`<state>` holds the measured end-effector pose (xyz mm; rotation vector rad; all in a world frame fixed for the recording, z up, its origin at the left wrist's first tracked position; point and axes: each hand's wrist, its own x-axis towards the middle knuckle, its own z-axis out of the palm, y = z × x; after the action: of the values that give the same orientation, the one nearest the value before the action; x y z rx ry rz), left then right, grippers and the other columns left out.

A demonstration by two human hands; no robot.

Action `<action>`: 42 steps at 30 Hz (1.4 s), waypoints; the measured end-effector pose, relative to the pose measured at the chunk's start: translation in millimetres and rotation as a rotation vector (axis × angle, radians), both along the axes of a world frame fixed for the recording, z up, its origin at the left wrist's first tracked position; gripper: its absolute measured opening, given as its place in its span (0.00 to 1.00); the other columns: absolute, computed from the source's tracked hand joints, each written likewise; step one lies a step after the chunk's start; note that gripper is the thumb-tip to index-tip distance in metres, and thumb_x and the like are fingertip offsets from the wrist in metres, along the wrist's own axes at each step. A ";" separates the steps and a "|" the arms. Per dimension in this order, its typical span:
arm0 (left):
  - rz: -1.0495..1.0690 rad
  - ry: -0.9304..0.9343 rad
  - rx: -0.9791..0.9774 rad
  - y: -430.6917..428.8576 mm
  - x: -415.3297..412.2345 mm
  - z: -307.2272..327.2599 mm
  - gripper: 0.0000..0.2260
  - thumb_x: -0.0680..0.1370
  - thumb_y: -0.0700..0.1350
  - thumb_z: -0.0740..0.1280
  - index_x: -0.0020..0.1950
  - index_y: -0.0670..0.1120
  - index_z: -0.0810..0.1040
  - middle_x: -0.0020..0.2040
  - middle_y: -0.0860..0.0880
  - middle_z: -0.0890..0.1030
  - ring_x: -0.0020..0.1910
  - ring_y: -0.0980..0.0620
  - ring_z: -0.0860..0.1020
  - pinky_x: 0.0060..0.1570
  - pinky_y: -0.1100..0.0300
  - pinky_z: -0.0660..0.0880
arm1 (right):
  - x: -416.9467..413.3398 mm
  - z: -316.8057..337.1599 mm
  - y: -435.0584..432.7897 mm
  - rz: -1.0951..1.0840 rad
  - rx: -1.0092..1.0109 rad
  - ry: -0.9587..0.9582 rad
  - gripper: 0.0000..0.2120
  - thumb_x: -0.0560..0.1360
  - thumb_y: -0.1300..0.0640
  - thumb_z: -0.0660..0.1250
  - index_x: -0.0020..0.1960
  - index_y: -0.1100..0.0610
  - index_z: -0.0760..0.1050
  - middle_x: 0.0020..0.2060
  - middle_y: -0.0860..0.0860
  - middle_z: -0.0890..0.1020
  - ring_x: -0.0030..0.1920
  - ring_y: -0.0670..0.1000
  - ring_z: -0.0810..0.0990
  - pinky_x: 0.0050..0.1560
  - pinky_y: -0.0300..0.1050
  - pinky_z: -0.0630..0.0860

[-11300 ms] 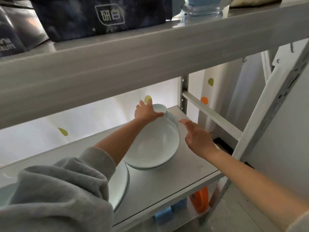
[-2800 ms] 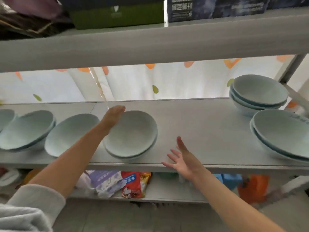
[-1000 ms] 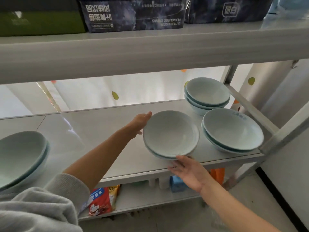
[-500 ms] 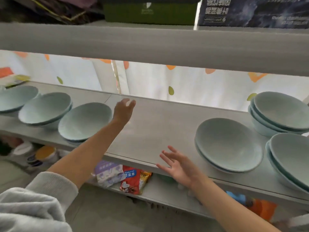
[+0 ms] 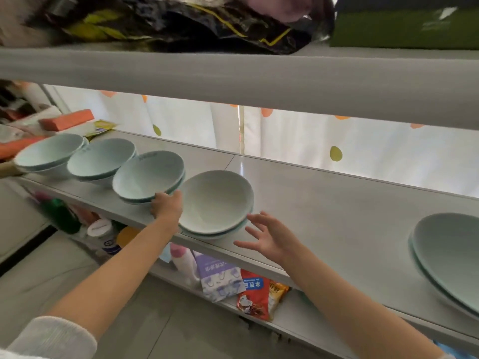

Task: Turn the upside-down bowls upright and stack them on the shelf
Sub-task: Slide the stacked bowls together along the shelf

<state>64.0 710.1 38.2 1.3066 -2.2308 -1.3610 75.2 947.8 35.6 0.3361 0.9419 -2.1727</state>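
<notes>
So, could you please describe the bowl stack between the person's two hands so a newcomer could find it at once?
Find the long grey middle shelf, under the one carrying dark bags. A row of pale blue-green bowl stacks runs from its left end; take the fourth stack, nearest the shelf's middle. Alone among them, it sits between the left hand and the open right hand.

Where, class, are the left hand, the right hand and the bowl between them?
left hand [image 5: 167,207]: head view, back of the hand.
right hand [image 5: 270,239]: head view, middle of the hand.
bowl [image 5: 215,200]: head view, inner wall.
</notes>
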 end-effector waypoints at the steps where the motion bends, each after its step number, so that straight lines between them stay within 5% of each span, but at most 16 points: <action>1: 0.025 0.036 0.137 -1.8 1.7 -2.8 0.21 0.76 0.51 0.62 0.63 0.39 0.72 0.55 0.41 0.78 0.56 0.41 0.76 0.57 0.50 0.74 | -3.9 1.4 -4.4 0.016 0.020 0.016 0.37 0.71 0.70 0.66 0.74 0.53 0.56 0.71 0.59 0.62 0.72 0.63 0.60 0.51 0.70 0.74; 4: 0.023 0.078 0.484 -2.7 5.3 -6.6 0.12 0.80 0.50 0.60 0.58 0.44 0.73 0.44 0.44 0.76 0.44 0.45 0.76 0.44 0.53 0.74 | -10.9 1.6 -21.4 0.070 0.076 0.068 0.20 0.71 0.68 0.67 0.61 0.57 0.70 0.63 0.59 0.70 0.64 0.63 0.70 0.52 0.71 0.74; 7: 0.004 0.113 0.621 -0.9 3.3 -9.3 0.18 0.81 0.52 0.58 0.64 0.42 0.72 0.56 0.44 0.78 0.56 0.42 0.77 0.57 0.48 0.75 | -15.9 -0.6 -30.0 0.072 0.115 0.075 0.22 0.70 0.68 0.67 0.62 0.56 0.71 0.61 0.59 0.70 0.59 0.62 0.73 0.50 0.70 0.76; 13: 0.109 0.137 0.588 -8.7 -28.7 -42.3 0.34 0.75 0.65 0.51 0.72 0.44 0.66 0.71 0.43 0.71 0.67 0.41 0.73 0.64 0.44 0.71 | -21.5 0.9 -23.4 0.024 0.103 0.065 0.19 0.70 0.69 0.67 0.59 0.58 0.72 0.60 0.59 0.71 0.59 0.64 0.73 0.50 0.69 0.76; 20: 0.023 0.121 0.609 77.5 -46.2 4.3 0.27 0.81 0.60 0.48 0.73 0.44 0.64 0.68 0.44 0.71 0.66 0.41 0.72 0.66 0.41 0.69 | -39.9 16.0 38.2 -0.109 0.146 0.059 0.19 0.70 0.68 0.68 0.59 0.58 0.71 0.63 0.60 0.70 0.61 0.65 0.72 0.48 0.69 0.76; 25: -0.151 0.145 0.661 148.1 -85.9 28.3 0.23 0.81 0.57 0.50 0.71 0.46 0.67 0.62 0.45 0.74 0.61 0.39 0.75 0.54 0.38 0.75 | -59.8 35.9 104.1 -0.244 0.194 0.097 0.17 0.71 0.66 0.67 0.58 0.59 0.70 0.60 0.59 0.71 0.62 0.65 0.72 0.54 0.70 0.74; 29: -0.307 0.156 0.776 215.6 -115.1 46.9 0.23 0.82 0.58 0.49 0.72 0.48 0.66 0.66 0.44 0.74 0.62 0.38 0.75 0.50 0.36 0.74 | -76.7 57.0 166.5 -0.342 0.244 0.125 0.13 0.73 0.63 0.66 0.56 0.58 0.70 0.55 0.58 0.72 0.62 0.64 0.72 0.51 0.68 0.75; 34: -0.415 0.202 0.897 299.3 -131.9 64.9 0.22 0.83 0.56 0.49 0.68 0.45 0.69 0.63 0.44 0.75 0.61 0.39 0.76 0.56 0.36 0.71 | -95.7 80.0 243.9 -0.476 0.348 0.146 0.13 0.74 0.57 0.65 0.57 0.59 0.70 0.45 0.56 0.73 0.46 0.58 0.76 0.52 0.54 0.76; 36: -0.464 0.200 0.933 327.0 -135.4 70.0 0.21 0.83 0.55 0.49 0.57 0.42 0.74 0.55 0.45 0.76 0.52 0.42 0.77 0.53 0.39 0.71 | -102.5 82.7 271.9 -0.535 0.372 0.145 0.13 0.74 0.55 0.66 0.56 0.58 0.71 0.43 0.55 0.73 0.42 0.55 0.76 0.47 0.49 0.76; 38: -0.525 0.185 0.929 350.6 -139.4 70.0 0.18 0.83 0.55 0.52 0.46 0.44 0.74 0.51 0.45 0.76 0.47 0.42 0.76 0.49 0.41 0.71 | -106.2 79.1 297.1 -0.546 0.460 0.143 0.09 0.73 0.52 0.66 0.49 0.57 0.72 0.41 0.52 0.74 0.41 0.52 0.75 0.56 0.48 0.71; 40: -0.593 0.198 0.898 369.7 -143.8 67.8 0.17 0.82 0.54 0.52 0.50 0.44 0.74 0.53 0.44 0.76 0.47 0.42 0.76 0.48 0.42 0.74 | -108.0 71.7 320.2 -0.537 0.594 0.148 0.08 0.73 0.49 0.65 0.44 0.54 0.71 0.39 0.49 0.74 0.42 0.49 0.73 0.65 0.48 0.62; 42: -0.640 0.204 0.902 383.1 -150.7 61.6 0.19 0.82 0.55 0.50 0.55 0.43 0.74 0.54 0.43 0.76 0.47 0.42 0.76 0.50 0.42 0.74 | -107.6 65.1 336.9 -0.530 0.656 0.156 0.09 0.74 0.47 0.63 0.41 0.53 0.70 0.37 0.48 0.74 0.42 0.48 0.72 0.63 0.46 0.62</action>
<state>-86.8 1093.2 99.7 0.5205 -1.9999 -2.7899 -32.4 1284.7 100.7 0.8101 1.8191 -2.3082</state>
